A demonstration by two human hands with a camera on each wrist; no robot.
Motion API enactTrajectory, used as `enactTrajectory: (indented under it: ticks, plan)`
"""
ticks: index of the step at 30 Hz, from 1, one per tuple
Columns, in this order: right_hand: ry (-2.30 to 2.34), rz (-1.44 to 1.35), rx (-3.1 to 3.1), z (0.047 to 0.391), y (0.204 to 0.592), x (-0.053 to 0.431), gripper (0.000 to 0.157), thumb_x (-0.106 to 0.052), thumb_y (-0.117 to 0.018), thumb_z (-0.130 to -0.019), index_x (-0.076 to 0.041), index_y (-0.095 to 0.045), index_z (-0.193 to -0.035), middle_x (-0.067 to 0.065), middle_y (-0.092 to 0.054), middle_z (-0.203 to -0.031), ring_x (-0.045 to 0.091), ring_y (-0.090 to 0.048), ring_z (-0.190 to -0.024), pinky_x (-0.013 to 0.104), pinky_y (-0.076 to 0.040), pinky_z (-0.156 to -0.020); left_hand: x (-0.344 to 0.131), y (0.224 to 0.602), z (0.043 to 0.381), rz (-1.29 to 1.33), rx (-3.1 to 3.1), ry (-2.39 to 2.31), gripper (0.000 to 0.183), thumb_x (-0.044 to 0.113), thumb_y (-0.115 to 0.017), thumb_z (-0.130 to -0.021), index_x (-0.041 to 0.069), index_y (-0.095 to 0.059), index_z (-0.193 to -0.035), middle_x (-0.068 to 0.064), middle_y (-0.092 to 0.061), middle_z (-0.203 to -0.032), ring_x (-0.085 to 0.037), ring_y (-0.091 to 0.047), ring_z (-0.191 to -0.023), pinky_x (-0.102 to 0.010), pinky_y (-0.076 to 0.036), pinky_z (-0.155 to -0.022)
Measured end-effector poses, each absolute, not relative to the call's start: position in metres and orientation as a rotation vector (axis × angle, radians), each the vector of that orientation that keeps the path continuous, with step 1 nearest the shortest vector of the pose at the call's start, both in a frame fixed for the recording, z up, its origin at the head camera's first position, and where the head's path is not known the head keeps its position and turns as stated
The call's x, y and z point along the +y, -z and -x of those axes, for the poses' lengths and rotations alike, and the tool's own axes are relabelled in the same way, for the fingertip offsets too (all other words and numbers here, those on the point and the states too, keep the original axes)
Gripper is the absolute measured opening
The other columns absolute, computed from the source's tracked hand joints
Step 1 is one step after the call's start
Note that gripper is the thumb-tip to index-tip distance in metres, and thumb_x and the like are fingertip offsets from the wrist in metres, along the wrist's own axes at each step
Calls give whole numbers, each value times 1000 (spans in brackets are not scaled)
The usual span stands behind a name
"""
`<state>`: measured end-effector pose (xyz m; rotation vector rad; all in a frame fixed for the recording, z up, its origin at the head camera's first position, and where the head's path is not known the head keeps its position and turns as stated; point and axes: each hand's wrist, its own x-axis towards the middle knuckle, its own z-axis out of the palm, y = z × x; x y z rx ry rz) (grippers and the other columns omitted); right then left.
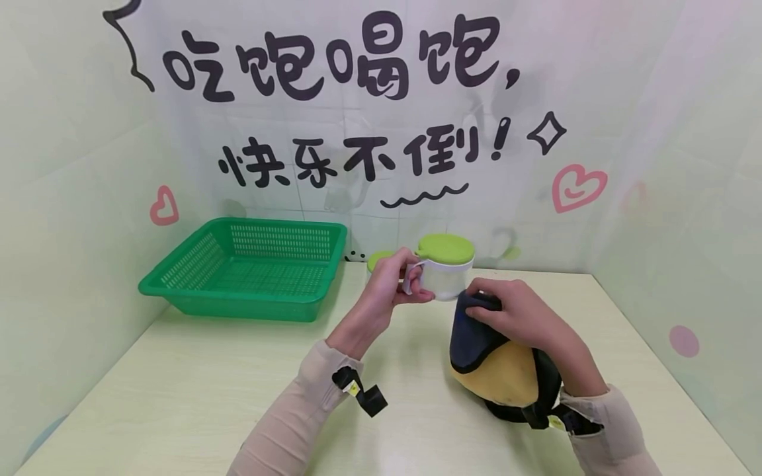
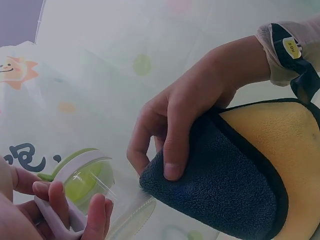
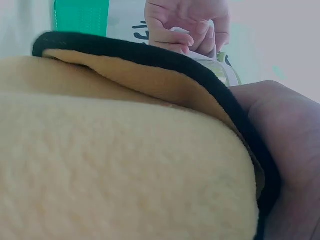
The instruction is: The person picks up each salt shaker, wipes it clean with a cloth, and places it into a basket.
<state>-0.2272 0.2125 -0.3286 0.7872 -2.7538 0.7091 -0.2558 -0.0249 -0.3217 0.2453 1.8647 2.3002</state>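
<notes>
My left hand [image 1: 395,281] grips the handle of a clear seasoning jar [image 1: 443,281] with a green lid [image 1: 446,248], held up over the far part of the table. The left wrist view shows the fingers curled through its white handle [image 2: 60,217]. My right hand [image 1: 514,311] pinches a cleaning cloth [image 1: 497,370], dark blue on one face and yellow on the other, edged in black. The cloth hangs folded from the fingers, its blue corner right at the jar's lower side. In the right wrist view the cloth's yellow face [image 3: 125,165] fills most of the picture.
A green plastic basket [image 1: 315,311] stands at the back left of the pale table [image 1: 238,390]. Behind my left hand, a second green lid [image 1: 378,259] shows partly. A printed white curtain [image 1: 286,125] closes off the back, with walls at both sides.
</notes>
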Motion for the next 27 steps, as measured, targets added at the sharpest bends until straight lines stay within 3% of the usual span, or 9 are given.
enactTrajectory:
  ticks: [15, 27]
  plan:
    - [-726, -712, -2448, 227, 327, 216, 15, -13, -75, -93, -15, -69, -106, 5, -74, -98, 17, -61, -79, 34, -52, -70, -23, 323, 258, -240, 1897, -2274, 27, 20, -48, -90, 10, -47, -64, 1, -47, -54, -17, -65, -52, -34, -64, -69]
    - [-744, -803, -2667, 227, 328, 216, 11, -18, -75, -94, -22, -70, -103, -7, -69, -88, 11, -57, -79, 29, -47, -73, -25, 319, 254, -239, 1877, -2315, 28, 21, -48, -92, 10, -47, -66, 1, -46, -57, -14, -56, -52, -34, -64, -70]
